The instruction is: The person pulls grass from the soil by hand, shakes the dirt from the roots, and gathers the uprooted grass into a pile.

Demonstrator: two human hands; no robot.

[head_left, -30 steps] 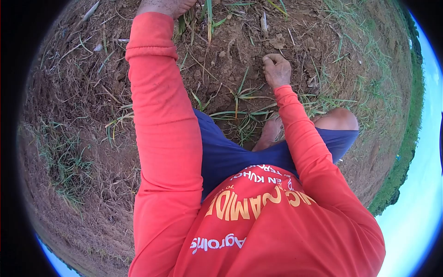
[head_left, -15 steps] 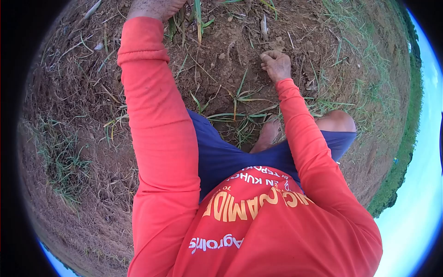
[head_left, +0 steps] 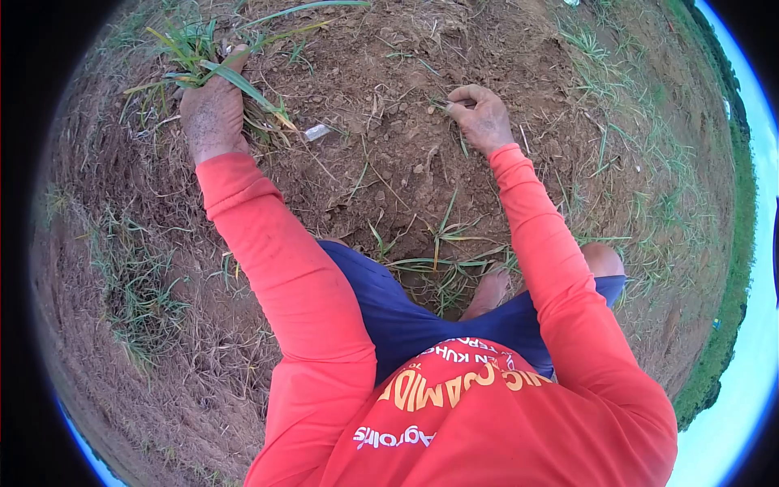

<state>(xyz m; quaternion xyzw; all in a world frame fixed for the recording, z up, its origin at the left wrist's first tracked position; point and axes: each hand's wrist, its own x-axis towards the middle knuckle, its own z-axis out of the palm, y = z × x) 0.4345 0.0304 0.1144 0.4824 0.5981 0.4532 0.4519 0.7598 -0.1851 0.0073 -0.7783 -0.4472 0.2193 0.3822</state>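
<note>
At the upper left my left hand (head_left: 215,112) is closed round a clump of long green grass (head_left: 188,57); most of its fingers are hidden, and one blade lies across the hand. My right hand (head_left: 480,120), right of centre, is pinched just above the soil, with a thin grassy wisp (head_left: 441,104) at its fingertips. A small whitish piece (head_left: 317,131) lies on the ground to the right of my left hand. Between my arms, low green tufts (head_left: 442,235) grow from the brown soil (head_left: 406,170).
My bare foot (head_left: 488,290) and bent knee (head_left: 603,260) are below my right hand. Dry straw and weeds (head_left: 134,284) cover the ground at left. Sparse grass (head_left: 665,195) spreads to the right, toward a green field edge and sky.
My left hand has come down and left into fuller view, with the grass clump now visible at it. My right hand has shifted slightly, and a wisp now shows at its fingertips.
</note>
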